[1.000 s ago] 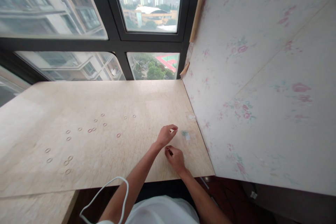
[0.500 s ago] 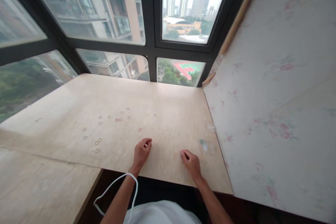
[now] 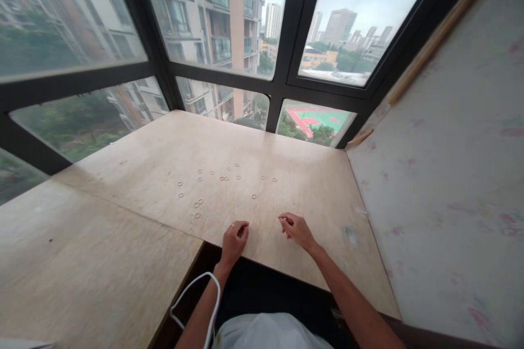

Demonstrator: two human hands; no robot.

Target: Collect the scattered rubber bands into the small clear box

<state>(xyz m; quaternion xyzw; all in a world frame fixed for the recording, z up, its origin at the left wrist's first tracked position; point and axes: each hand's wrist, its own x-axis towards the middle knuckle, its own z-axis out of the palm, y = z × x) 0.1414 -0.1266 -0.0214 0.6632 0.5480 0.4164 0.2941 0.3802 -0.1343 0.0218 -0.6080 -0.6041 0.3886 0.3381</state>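
Note:
My left hand point(image 3: 235, 240) is near the front edge of the wooden tabletop point(image 3: 298, 174), its fingers curled and the thumb meeting them. To its right, my right hand point(image 3: 296, 230) is closed in a pinch, a short gap away from the left. Anything between the fingertips of either hand is too small to make out. Beyond my hands lie several small thin rings, like rubber bands. The nearest one is a reddish ring point(image 3: 254, 197). Another red ring point(image 3: 222, 179) touches a pale ring point(image 3: 226, 179) farther back.
A white cord point(image 3: 196, 278) loops by my left forearm. A small clear packet point(image 3: 350, 235) lies at the right, near the patterned wall point(image 3: 442, 218). Dark-framed windows point(image 3: 282, 82) border the far side. A lower-left board point(image 3: 102, 262) adjoins the tabletop.
The view has turned left, so the rings appear farther right. My right hand has moved forward and closer to the left hand. Both hands stay closed.

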